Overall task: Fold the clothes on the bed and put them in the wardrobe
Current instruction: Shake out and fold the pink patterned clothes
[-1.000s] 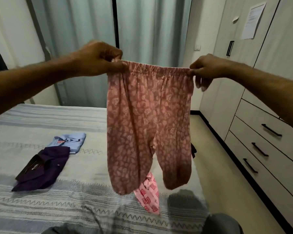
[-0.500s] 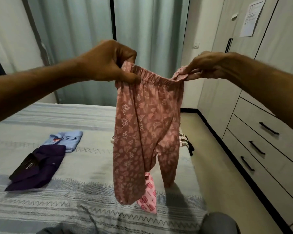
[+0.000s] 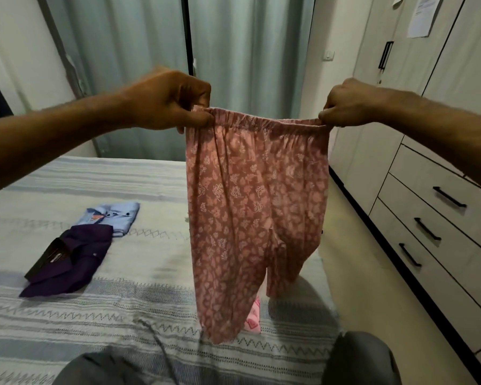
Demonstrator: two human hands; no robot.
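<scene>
Head view: waistband pulled taut again after half-second slack; pants (image 3: 257,207) hanging flat over bed (image 3: 139,262), squared for folding. Left hand (image 3: 170,102) and right hand (image 3: 347,105) well apart, each pinching waistband corner. Purple shirt (image 3: 72,258) touching blue shirt (image 3: 111,216), both lying folded at left. Pink garment (image 3: 252,319) waiting behind legs, possibly crowding laying spot. Wardrobe (image 3: 439,173) standing shut at right.

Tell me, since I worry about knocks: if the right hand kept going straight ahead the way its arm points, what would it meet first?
Probably the curtain. The right hand, pinching the pink trousers, points toward it; depth is unclear.
</scene>
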